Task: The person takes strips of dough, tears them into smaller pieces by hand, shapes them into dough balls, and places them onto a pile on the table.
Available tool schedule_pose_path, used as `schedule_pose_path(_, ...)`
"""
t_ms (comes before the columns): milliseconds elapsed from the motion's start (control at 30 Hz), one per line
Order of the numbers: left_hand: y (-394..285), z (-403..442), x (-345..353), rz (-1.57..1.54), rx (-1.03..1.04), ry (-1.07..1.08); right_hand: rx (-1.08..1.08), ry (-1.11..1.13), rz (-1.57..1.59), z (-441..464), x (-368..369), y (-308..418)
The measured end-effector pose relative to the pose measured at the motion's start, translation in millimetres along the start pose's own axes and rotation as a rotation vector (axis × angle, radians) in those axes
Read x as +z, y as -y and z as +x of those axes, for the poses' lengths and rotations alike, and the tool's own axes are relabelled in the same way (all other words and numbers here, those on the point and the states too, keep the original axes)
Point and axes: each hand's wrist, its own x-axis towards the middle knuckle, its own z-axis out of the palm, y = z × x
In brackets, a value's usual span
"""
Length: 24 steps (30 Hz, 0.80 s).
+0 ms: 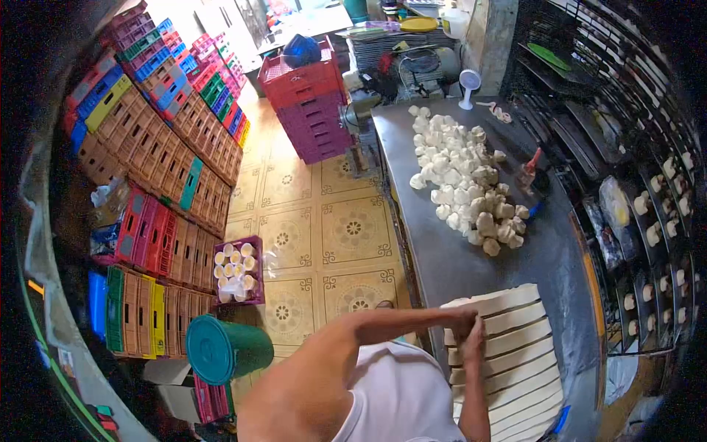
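Flat pale dough strips (515,342) lie side by side on the metal table (434,254), with dark gaps between them. My left hand (462,321) reaches across from the left and meets my right hand (473,345) over the strips' left part. Both hands look closed, fingers bent together. Whatever they grip is hidden by the fingers and too small to make out. Farther up the table is a heap of pale, lumpy dough pieces (453,173).
A red-handled object (532,162) and a small white fan (468,85) stand on the table. Racks with trays of dough pieces (655,228) line the right. Stacked crates (140,132), a green lidded bin (239,348) and a purple crate of cups (239,269) are on the left.
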Motion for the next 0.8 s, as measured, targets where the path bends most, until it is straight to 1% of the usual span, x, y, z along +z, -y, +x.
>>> schedule_pose_path(33,-2,-23,-42,0.032,0.307,0.411,-0.022,-0.025,-0.102,-1,3,-3)
schedule_pose_path(67,-13,-31,-50,0.032,0.302,0.413,0.000,-0.037,-0.175,-7,-5,-2)
schedule_pose_path(100,-21,-40,-50,0.171,0.276,0.276,0.021,-0.042,-0.247,-13,-15,1)
schedule_pose_path(133,-37,-57,-51,0.308,0.245,0.138,0.024,-0.032,-0.242,-16,-14,-8)
schedule_pose_path(167,-55,-71,-58,0.186,0.262,0.149,0.105,-0.041,-0.085,-19,-12,-20)
schedule_pose_path(200,-86,-90,-62,0.288,0.276,0.187,0.177,-0.059,0.072,-15,-11,-31)
schedule_pose_path(233,-105,-102,-61,0.389,0.289,0.224,0.177,-0.066,0.076,-11,-13,-39)
schedule_pose_path(267,-80,-82,-52,0.398,0.288,0.224,0.249,0.028,-0.003,-6,-12,-47)
schedule_pose_path(300,-35,-47,-42,0.308,0.468,0.235,0.316,0.123,-0.080,-2,-10,-49)
schedule_pose_path(333,-10,-28,-38,0.215,0.649,0.245,0.307,0.120,-0.071,-6,-8,-41)
schedule_pose_path(367,-16,-35,-39,0.226,0.655,0.239,0.207,-0.066,-0.081,-15,-9,-23)
schedule_pose_path(400,-28,-45,-38,0.291,0.560,0.080,0.102,-0.252,-0.092,-16,-11,-12)
schedule_pose_path(433,-45,-58,-35,0.344,0.463,-0.077,0.090,-0.255,-0.098,-11,-14,-9)
schedule_pose_path(467,-57,-72,-27,0.409,0.483,-0.127,0.096,-0.185,-0.124,-12,-18,-9)
schedule_pose_path(500,-71,-80,-23,0.406,0.484,-0.117,0.111,-0.119,-0.144,-14,-17,-9)
schedule_pose_path(533,-86,-89,-24,0.420,0.467,-0.145,0.125,-0.119,-0.143,-11,-9,-21)
schedule_pose_path(600,-113,-105,-33,0.412,0.456,-0.188,0.234,-0.042,0.354,9,20,-79)
schedule_pose_path(633,-105,-94,-42,0.408,0.455,-0.180,0.282,-0.014,0.604,13,30,-102)
schedule_pose_path(667,-85,-74,-49,0.509,0.511,-0.165,0.329,-0.085,0.419,14,18,-56)
schedule_pose_path(700,-84,-68,-49,0.609,0.576,-0.132,0.150,-0.083,-0.036,16,23,-68)
schedule_pose_path(733,-79,-64,-48,0.647,0.503,-0.125,0.349,0.055,-0.238,24,30,-83)
schedule_pose_path(767,-80,-70,-52,0.688,0.437,-0.099,0.317,0.070,-0.384,17,32,-86)
schedule_pose_path(800,-83,-76,-53,0.638,0.367,-0.074,0.392,-0.037,-0.122,13,2,-4)
